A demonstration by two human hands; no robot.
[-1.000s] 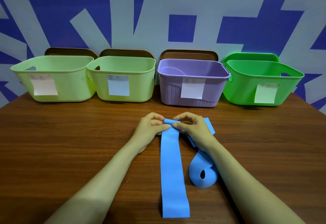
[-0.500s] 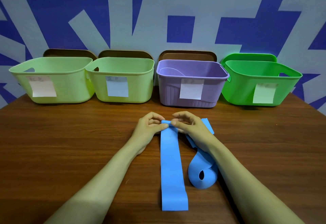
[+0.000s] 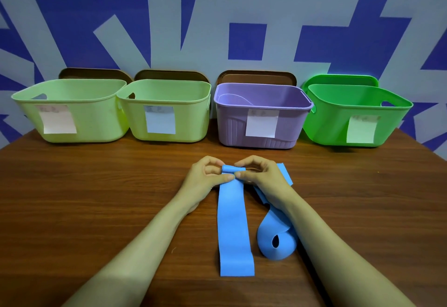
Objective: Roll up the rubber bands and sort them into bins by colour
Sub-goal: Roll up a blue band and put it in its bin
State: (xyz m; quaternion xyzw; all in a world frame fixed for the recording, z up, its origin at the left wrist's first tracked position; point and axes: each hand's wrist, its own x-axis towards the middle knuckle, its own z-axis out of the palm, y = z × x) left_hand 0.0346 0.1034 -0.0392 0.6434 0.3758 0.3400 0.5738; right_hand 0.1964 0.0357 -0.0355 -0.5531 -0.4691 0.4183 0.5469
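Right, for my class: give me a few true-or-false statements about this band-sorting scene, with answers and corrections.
1. The left hand and the right hand both pinch the far end of the long blue band, where a small roll has begun. True.
2. The purple bin stands at the left end of the row. False: it is third from the left, next to the bright green bin.
3. A second blue band lies loosely looped on the table, by the right forearm. True.
4. The purple bin carries no label. False: a paper note is stuck on its front.
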